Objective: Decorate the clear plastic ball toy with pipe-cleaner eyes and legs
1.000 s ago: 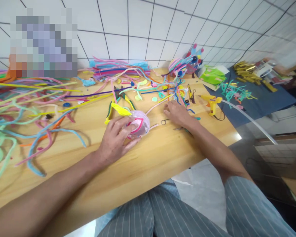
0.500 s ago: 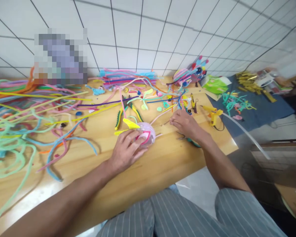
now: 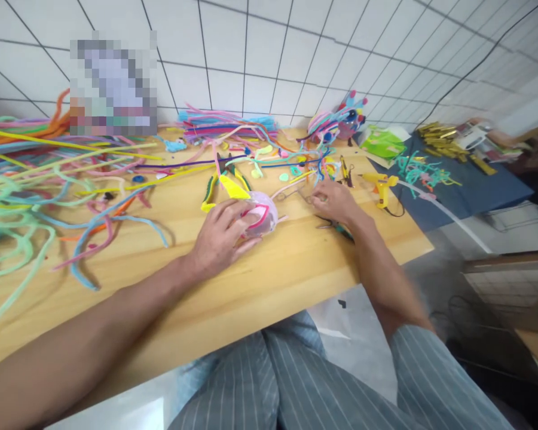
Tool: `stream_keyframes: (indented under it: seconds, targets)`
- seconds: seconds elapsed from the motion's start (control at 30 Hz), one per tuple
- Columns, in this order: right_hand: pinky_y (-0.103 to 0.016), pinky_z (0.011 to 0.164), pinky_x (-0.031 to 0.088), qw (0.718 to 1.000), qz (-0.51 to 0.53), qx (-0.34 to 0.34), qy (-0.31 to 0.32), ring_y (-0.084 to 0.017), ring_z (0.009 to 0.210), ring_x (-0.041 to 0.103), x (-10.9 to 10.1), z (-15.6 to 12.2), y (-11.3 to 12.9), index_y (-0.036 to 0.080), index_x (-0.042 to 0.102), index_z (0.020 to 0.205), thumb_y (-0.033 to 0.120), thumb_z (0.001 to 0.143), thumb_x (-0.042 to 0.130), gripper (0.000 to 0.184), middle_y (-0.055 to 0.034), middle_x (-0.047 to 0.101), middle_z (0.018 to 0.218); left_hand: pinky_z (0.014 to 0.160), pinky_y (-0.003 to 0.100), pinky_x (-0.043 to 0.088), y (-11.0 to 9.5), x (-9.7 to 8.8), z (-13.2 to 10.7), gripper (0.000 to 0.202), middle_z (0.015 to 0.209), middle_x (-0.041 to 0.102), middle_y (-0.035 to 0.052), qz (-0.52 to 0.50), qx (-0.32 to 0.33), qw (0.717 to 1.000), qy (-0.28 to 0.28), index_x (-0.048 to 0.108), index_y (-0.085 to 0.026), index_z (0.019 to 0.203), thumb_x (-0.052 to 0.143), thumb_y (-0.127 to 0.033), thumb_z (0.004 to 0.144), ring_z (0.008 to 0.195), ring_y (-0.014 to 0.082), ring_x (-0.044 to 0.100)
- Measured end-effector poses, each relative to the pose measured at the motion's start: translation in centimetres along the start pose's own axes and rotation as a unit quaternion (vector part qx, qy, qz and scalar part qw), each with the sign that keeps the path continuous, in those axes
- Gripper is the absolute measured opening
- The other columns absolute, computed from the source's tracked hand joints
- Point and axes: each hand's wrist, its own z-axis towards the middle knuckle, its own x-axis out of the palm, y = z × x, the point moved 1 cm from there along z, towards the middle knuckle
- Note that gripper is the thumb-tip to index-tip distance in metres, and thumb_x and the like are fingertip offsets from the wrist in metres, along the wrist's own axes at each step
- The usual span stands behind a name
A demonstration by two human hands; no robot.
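My left hand point(image 3: 222, 236) is curled over a pale pink round craft piece point(image 3: 263, 214) with a bright pink loop and a yellow pipe-cleaner tip, holding it on the wooden table point(image 3: 260, 280). My right hand point(image 3: 336, 203) rests further right, its fingers bent down onto a small dark wire ring point(image 3: 305, 197) beside a pink pipe cleaner point(image 3: 287, 189); whether it grips anything is unclear. Dark scissors point(image 3: 334, 227) lie just under my right wrist.
Pliers with yellow-green handles point(image 3: 213, 185) lie behind the craft piece. A yellow glue gun point(image 3: 381, 185) sits near the table's right edge. Loose pipe cleaners point(image 3: 36, 203) cover the left and back. A finished colourful craft point(image 3: 336, 122) stands by the tiled wall.
The view has shifted a little. My right hand slid slightly left onto the wire ring. My left hand stays on the pink craft piece.
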Motion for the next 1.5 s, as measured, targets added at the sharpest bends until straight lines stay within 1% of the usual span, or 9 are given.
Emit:
stream_keyframes:
  seconds: [0.1,0.17,0.27,0.33,0.47,0.6,0.87,1.2,1.5]
  targets:
    - [-0.046,0.11,0.053,0.997,-0.051,0.047,-0.017,-0.033,0.119,0.07,0.2,0.5,1.4,0.016,0.079,0.106,0.029,0.098,0.06,0.024,-0.0194,0.078,0.121,0.107,0.051,0.057,0.2,0.0,0.2,0.055,0.136,0.073,0.0147,-0.007,0.006,1.0,-0.011,0.058,-0.026,0.14,0.085,-0.028,0.093,0.127,0.031,0.069]
    - [-0.046,0.108,0.054,0.995,-0.05,0.085,-0.013,-0.033,0.118,0.071,0.5,0.8,2.6,0.015,0.077,0.12,0.033,0.1,0.061,0.031,-0.0176,0.08,0.117,0.106,0.049,0.058,0.2,0.0,0.3,0.053,0.134,0.073,0.016,-0.001,0.014,1.0,-0.017,0.058,-0.024,0.139,0.085,-0.028,0.093,0.126,0.0308,0.069]
    - [-0.048,0.105,0.055,0.989,-0.062,0.13,0.03,-0.034,0.113,0.074,0.9,1.1,3.9,0.016,0.076,0.126,0.045,0.102,0.064,0.039,-0.0158,0.082,0.107,0.106,0.049,0.057,0.2,0.0,0.3,0.052,0.135,0.073,0.0161,0.004,0.016,1.0,-0.015,0.059,-0.024,0.139,0.084,-0.028,0.094,0.127,0.0307,0.069]
    - [-0.048,0.101,0.056,0.985,-0.085,0.135,0.069,-0.036,0.114,0.074,1.3,1.3,4.1,0.017,0.076,0.125,0.045,0.102,0.065,0.037,-0.0175,0.082,0.112,0.107,0.049,0.057,0.2,0.0,0.2,0.053,0.136,0.073,0.0153,0.002,0.013,1.0,-0.012,0.058,-0.025,0.14,0.084,-0.028,0.093,0.128,0.0305,0.069]
    - [-0.047,0.094,0.058,0.98,-0.109,0.134,0.101,-0.036,0.115,0.073,1.9,1.7,3.4,0.021,0.076,0.123,0.026,0.104,0.054,0.029,-0.0187,0.077,0.125,0.109,0.05,0.056,0.3,0.1,0.1,0.056,0.137,0.073,0.0148,0.001,-0.002,1.0,-0.003,0.058,-0.027,0.14,0.086,-0.029,0.092,0.128,0.0305,0.069]
    - [-0.046,0.093,0.059,0.98,-0.131,0.115,0.1,-0.034,0.109,0.074,2.3,1.6,2.5,0.023,0.072,0.129,0.02,0.107,0.046,0.034,-0.0178,0.077,0.118,0.109,0.051,0.056,0.4,0.0,0.2,0.056,0.136,0.073,0.0147,-0.007,-0.006,1.0,0.0,0.058,-0.027,0.14,0.086,-0.029,0.092,0.128,0.0307,0.069]
    - [-0.048,0.096,0.056,0.978,-0.154,0.071,0.124,-0.039,0.112,0.075,2.5,1.0,1.9,0.006,0.07,0.131,0.003,0.098,0.039,0.045,-0.0291,0.076,0.121,0.108,0.05,0.057,0.5,-0.2,0.3,0.057,0.137,0.071,0.0163,-0.021,0.005,1.0,-0.006,0.057,-0.024,0.142,0.085,-0.029,0.093,0.129,0.0312,0.067]
    - [-0.045,0.102,0.055,0.978,-0.161,0.026,0.131,-0.035,0.119,0.07,1.3,0.7,1.9,0.009,0.071,0.127,0.011,0.105,0.041,0.038,-0.0254,0.075,0.126,0.107,0.05,0.057,0.5,-0.2,0.3,0.054,0.136,0.072,0.0155,-0.012,0.005,1.0,-0.002,0.057,-0.025,0.139,0.085,-0.031,0.094,0.128,0.031,0.068]
    - [-0.041,0.097,0.052,0.956,-0.235,0.011,0.173,-0.034,0.116,0.072,1.7,1.1,2.5,0.005,0.064,0.134,0.005,0.106,0.032,0.042,-0.0257,0.074,0.123,0.109,0.051,0.057,0.6,-0.1,0.1,0.056,0.138,0.072,0.0148,-0.015,-0.005,1.0,0.0,0.057,-0.026,0.14,0.086,-0.03,0.092,0.129,0.0314,0.068]
